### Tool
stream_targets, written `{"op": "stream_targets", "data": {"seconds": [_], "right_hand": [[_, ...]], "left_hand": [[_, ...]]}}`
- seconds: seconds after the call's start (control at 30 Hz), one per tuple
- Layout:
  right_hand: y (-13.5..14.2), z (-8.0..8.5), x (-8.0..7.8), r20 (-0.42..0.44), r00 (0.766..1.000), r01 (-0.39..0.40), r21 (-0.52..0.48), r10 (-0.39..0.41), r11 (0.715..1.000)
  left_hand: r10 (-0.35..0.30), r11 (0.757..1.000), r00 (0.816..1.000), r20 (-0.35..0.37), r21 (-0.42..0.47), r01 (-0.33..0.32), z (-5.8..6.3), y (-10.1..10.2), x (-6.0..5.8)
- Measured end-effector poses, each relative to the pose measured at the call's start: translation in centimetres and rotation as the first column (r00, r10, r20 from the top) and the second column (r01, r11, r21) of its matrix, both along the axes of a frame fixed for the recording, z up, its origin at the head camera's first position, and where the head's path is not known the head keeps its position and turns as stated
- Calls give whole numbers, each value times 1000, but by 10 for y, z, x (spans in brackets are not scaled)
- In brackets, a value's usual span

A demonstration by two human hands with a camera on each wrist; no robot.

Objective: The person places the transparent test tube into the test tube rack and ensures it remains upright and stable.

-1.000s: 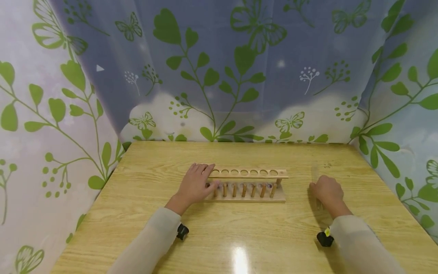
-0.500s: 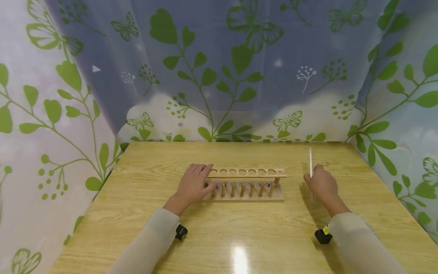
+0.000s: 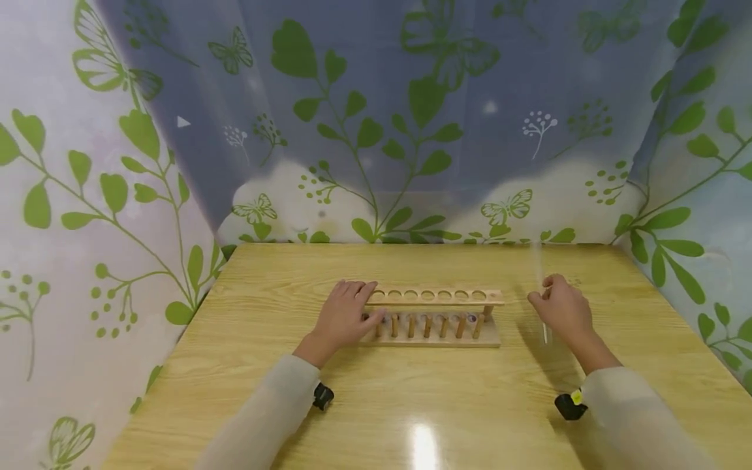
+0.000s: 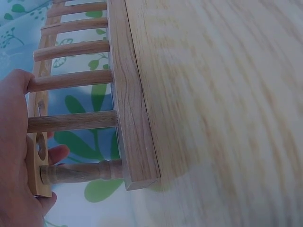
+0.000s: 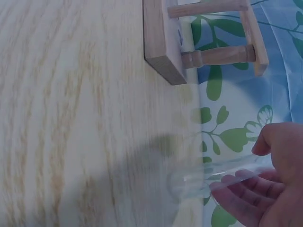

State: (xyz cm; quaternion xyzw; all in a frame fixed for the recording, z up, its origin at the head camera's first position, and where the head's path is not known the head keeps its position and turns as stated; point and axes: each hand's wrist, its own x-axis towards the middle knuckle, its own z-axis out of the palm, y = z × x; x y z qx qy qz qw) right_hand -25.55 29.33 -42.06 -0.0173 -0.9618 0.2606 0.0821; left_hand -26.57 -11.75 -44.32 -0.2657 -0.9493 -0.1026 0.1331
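Observation:
A wooden test tube rack (image 3: 437,341) stands on the table, with a row of round holes in its top bar and a row of pegs below. At its left end my left hand (image 3: 346,313) grips the top bar; in the left wrist view, fingertips (image 4: 59,153) show on the bar's far side. To the right of the rack my right hand (image 3: 565,312) holds a clear glass test tube (image 3: 546,334) between thumb and fingers. The tube is upright and slightly tilted over the table. In the right wrist view its end (image 5: 189,183) extends past the fingers.
The wood-grain table (image 3: 364,405) reaches back to a leaf-patterned curtain (image 3: 376,130), with patterned cloth on both sides. A small mark (image 3: 572,282) lies on the tabletop behind my right hand. Black wrist cameras (image 3: 571,406) sit under both sleeves.
My right hand has risen and moved slightly away from me, raising the test tube. Its grip looks looser, with fingers less closed. The left hand keeps its place on the rack.

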Motion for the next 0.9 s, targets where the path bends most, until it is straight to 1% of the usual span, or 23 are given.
{"op": "stream_targets", "data": {"seconds": [0.1, 0.2, 0.37, 0.43, 0.6, 0.73, 0.9], "right_hand": [[3, 5, -4, -38, 999, -15, -24, 14, 1000], [2, 5, -7, -53, 998, -27, -67, 23, 997], [2, 1, -3, -81, 996, -37, -119, 28, 992], [0, 0, -1, -109, 994, -40, -131, 26, 991], [-7, 5, 0, -178, 984, -34, -181, 2, 983], [-10, 8, 0, -202, 979, -51, -227, 4, 973], [-13, 8, -1, -228, 973, -67, -212, 18, 975]], "left_hand": [[18, 1000, 1000, -17, -10, -19, 2, 4, -3], [27, 1000, 999, -21, -16, -27, 4, 5, -4], [14, 1000, 1000, -2, -12, -14, 2, 6, 0], [10, 1000, 1000, -5, -9, -10, 1, 7, 2], [7, 1000, 1000, -15, -6, -7, 0, 5, 2], [8, 1000, 1000, -14, 5, -8, -1, 6, 1], [9, 1000, 1000, -7, 8, -9, -2, 6, 2]]}}
